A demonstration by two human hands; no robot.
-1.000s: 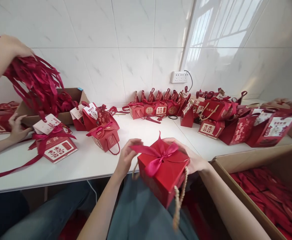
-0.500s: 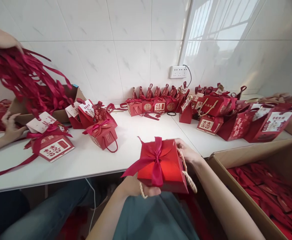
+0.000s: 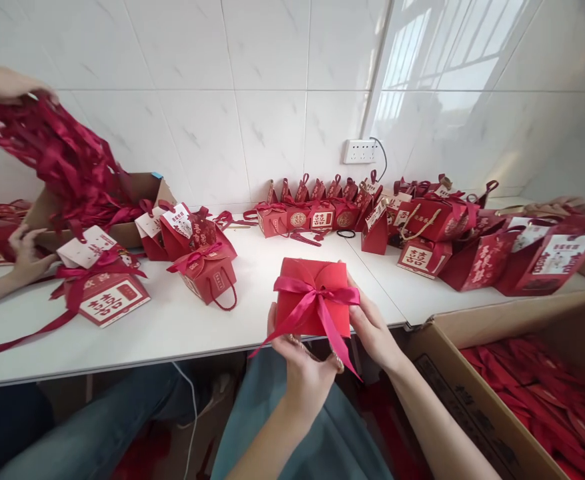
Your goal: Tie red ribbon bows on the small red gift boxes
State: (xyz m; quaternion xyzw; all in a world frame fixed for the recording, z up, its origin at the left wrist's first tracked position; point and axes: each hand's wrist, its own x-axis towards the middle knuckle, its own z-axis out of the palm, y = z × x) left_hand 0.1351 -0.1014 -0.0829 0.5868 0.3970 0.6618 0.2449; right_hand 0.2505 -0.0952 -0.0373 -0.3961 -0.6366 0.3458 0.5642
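Observation:
I hold a red gift box tied with a pink ribbon bow, top facing me, just past the front edge of the white table. My left hand grips it from below and the left side, with the cord handle by the fingers. My right hand clasps its right side. Both hands are closed around the box.
Another person at the left lifts a bundle of red ribbons over a cardboard box; their other hand rests on the table. Finished red boxes and bags line the table. A carton of red pieces stands at right.
I have turned the box upright with its bow facing me and raised it nearer the table edge; my left hand shifted underneath. The other person's ribbon bundle moved slightly.

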